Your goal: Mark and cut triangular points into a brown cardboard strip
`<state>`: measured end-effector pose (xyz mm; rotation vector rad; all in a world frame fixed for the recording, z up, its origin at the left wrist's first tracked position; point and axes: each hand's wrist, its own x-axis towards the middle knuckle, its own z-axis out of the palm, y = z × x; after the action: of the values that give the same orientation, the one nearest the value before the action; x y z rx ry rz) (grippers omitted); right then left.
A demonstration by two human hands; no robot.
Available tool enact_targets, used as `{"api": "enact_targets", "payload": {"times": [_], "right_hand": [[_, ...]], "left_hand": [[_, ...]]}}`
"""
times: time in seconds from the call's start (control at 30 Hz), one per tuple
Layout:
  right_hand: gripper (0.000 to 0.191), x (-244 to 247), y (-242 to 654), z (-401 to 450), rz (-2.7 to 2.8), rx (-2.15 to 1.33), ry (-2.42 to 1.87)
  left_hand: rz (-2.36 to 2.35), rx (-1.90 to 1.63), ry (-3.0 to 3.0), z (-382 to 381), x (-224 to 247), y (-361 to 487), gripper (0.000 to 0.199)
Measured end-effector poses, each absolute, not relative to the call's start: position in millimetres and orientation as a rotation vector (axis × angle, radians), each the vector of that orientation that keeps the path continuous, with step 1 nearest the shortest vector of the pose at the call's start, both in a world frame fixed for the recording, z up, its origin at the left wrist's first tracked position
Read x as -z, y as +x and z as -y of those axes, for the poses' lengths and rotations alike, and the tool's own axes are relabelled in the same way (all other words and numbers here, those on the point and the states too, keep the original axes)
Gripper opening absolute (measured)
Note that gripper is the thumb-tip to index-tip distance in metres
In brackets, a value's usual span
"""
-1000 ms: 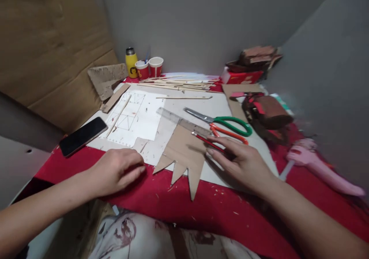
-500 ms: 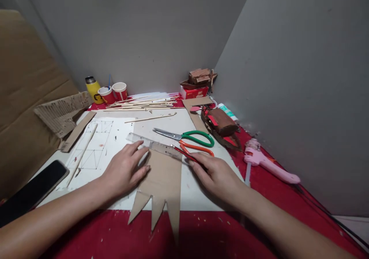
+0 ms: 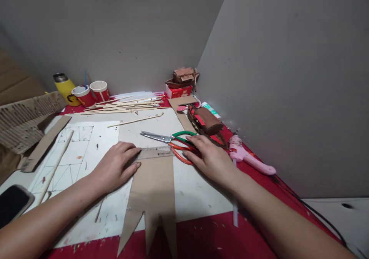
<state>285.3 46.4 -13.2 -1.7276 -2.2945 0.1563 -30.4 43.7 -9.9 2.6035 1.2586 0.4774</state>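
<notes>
A clear plastic ruler (image 3: 155,153) lies across the top of a brown cardboard piece (image 3: 154,186) with pointed strips cut at its near end. My left hand (image 3: 119,164) rests at the ruler's left end, thumb and fingers closed on it and the cardboard's edge. Just beyond the ruler are scissors (image 3: 158,136) with one green and one orange handle, blades pointing left. My right hand (image 3: 211,157) has its fingers and thumb around the handles. The red pen seen earlier in that hand cannot be made out.
Behind lie thin wooden sticks (image 3: 129,106), paper cups (image 3: 99,91) and a yellow bottle (image 3: 67,89). At right are a brown model (image 3: 209,120) and a pink glue gun (image 3: 250,159). A drawn paper sheet (image 3: 72,155) and a phone (image 3: 15,203) are at left.
My right hand has gone from holding a red pen along the ruler to the scissors' handles. The ruler now lies more level. The whole view has shifted to the right.
</notes>
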Motion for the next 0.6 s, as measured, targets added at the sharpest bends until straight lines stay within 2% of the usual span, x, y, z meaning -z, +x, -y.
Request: {"api": "enact_targets", "payload": {"times": [0.2,0.6], "right_hand": [[0.026,1,282,-59,2.443,-0.113,-1.789],[0.022,-12,277,-63,2.634,-0.138,-1.814]], "left_hand": [[-1.200,-0.491,2.608,-48,10,-28,0.044],[-1.163,-0.541,2.626,-36,13,-29,0.036]]}}
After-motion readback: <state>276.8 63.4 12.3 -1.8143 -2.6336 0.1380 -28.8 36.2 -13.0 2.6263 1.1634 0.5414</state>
